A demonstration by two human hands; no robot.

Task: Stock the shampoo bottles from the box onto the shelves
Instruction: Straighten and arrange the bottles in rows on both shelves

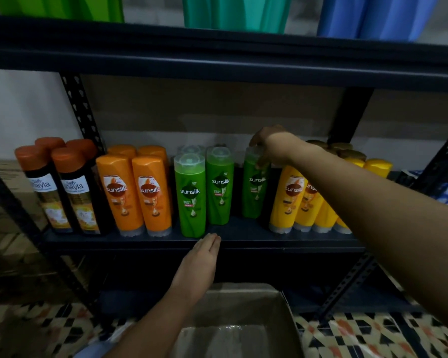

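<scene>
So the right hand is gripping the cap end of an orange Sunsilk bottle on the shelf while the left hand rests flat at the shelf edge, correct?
Not quite. In the head view the right hand grips the cap end of a green Sunsilk bottle, not an orange one. The left hand does rest flat at the shelf edge.

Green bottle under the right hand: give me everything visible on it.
The green Sunsilk bottle looks like glossy plastic, with a clear flip cap and a dark round logo patch in white lettering. It stands upright on the dark shelf, set back from the front edge, apart from the two green bottles to its left and close beside the yellow bottles. The right hand grips it from above around the cap and shoulder, hiding part of the top.
</scene>
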